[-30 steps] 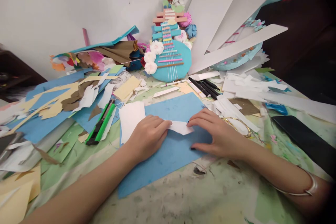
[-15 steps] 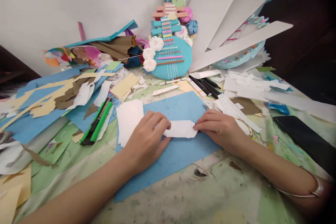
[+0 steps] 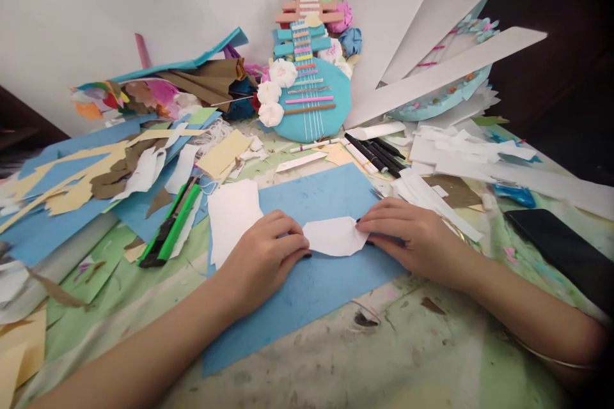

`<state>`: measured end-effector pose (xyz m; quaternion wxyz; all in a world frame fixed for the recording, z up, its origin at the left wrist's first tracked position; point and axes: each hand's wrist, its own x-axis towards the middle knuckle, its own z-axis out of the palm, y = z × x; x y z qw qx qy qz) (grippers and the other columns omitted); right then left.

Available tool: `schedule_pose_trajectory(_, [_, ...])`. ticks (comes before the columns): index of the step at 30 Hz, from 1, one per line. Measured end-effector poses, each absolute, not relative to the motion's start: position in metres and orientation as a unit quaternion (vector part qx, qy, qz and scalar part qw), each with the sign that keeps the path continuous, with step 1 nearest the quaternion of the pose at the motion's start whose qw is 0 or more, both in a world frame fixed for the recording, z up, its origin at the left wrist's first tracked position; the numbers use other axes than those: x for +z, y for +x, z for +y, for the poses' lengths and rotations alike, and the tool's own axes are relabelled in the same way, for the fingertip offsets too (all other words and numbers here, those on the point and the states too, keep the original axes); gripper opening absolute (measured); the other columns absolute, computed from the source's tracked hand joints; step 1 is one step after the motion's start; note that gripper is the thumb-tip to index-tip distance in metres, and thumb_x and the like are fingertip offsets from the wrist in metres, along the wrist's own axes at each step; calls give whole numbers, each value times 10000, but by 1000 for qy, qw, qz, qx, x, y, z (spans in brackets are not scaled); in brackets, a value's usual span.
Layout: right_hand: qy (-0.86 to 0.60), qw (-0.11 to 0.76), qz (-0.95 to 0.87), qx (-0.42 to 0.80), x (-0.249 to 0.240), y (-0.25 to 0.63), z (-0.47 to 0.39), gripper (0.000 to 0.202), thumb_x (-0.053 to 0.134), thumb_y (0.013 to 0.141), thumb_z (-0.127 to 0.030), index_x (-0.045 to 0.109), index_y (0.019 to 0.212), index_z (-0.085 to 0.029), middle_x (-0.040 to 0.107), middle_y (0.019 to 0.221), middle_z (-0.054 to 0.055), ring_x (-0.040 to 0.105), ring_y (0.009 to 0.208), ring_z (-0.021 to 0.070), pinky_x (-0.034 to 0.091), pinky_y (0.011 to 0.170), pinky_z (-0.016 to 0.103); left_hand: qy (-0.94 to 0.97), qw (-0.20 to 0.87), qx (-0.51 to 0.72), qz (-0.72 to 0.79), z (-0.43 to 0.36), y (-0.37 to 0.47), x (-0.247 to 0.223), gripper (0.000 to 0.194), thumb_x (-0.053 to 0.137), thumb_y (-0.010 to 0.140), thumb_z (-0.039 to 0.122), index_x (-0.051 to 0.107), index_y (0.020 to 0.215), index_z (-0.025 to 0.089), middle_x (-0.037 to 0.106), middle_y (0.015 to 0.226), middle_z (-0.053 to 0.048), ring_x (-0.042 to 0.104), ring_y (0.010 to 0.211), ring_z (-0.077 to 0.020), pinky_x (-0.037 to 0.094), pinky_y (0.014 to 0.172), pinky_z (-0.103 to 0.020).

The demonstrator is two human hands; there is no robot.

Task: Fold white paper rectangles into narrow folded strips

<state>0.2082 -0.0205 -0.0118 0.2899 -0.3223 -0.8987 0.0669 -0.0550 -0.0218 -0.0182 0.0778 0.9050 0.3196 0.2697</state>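
A small white paper piece [image 3: 336, 236] with angled corners is stretched between my two hands, above a blue sheet [image 3: 307, 307]. My left hand [image 3: 273, 246] pinches its left end between thumb and fingers. At the opposite end, my right hand [image 3: 407, 230] grips the paper with closed fingertips. Beside my left hand lies a stack of white paper pieces [image 3: 233, 214], resting partly on the blue sheet. The tip of a metal tool [image 3: 378, 193] pokes out behind my right hand; most of it is hidden.
A green box cutter [image 3: 173, 223] lies to the left, near paper scraps [image 3: 86, 185]. Black markers [image 3: 371, 153] sit behind the sheet, before a turquoise paper guitar [image 3: 330, 102] with white paper flowers [image 3: 282, 73]. White strips [image 3: 474, 153] and a black phone [image 3: 551, 246] are at the right.
The white paper now shows more of its face, flatter and with wider angled corners. My left hand has shifted slightly down and left, and its fingers have drawn together at the paper's end.
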Motion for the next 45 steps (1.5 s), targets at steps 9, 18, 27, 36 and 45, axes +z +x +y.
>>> schedule_pose_trajectory(9, [-321,280,-902,63,-15,208,-23,194,489,869,-125,674,865,-184,666,838,77,575,790,173,516,711,331,906,102,240,335,-26,-56,-10,186,493,865,176,677,847,171,654,851,-72,578,807,-177,505,705,-319])
schedule_pose_trajectory(18, [-390,258,-872,144,-12,209,-25,179,522,840,-107,680,847,-190,647,874,52,593,805,146,484,714,270,898,138,248,335,-22,-57,-11,150,538,840,147,682,847,189,647,880,-49,573,826,-164,497,715,-300])
schedule_pose_trajectory(27, [-459,239,-826,224,-11,207,-24,143,572,773,-94,658,807,-203,617,858,25,572,776,133,448,677,251,858,241,243,383,-14,-57,-13,139,560,774,117,666,777,208,631,854,-24,574,807,-154,476,722,-291])
schedule_pose_trajectory(36, [-481,224,-797,289,-10,206,-23,127,590,749,-93,651,772,-202,612,836,4,563,789,128,436,706,249,839,288,173,429,-12,-55,-7,112,553,757,137,631,755,217,611,887,-7,560,846,-158,443,759,-282])
schedule_pose_trajectory(45, [-489,191,-811,259,-7,204,-24,109,565,753,-105,607,792,-198,592,832,-1,537,783,128,417,697,254,831,290,175,441,-14,-53,-6,99,536,795,182,623,766,219,597,885,-10,545,856,-165,426,762,-288])
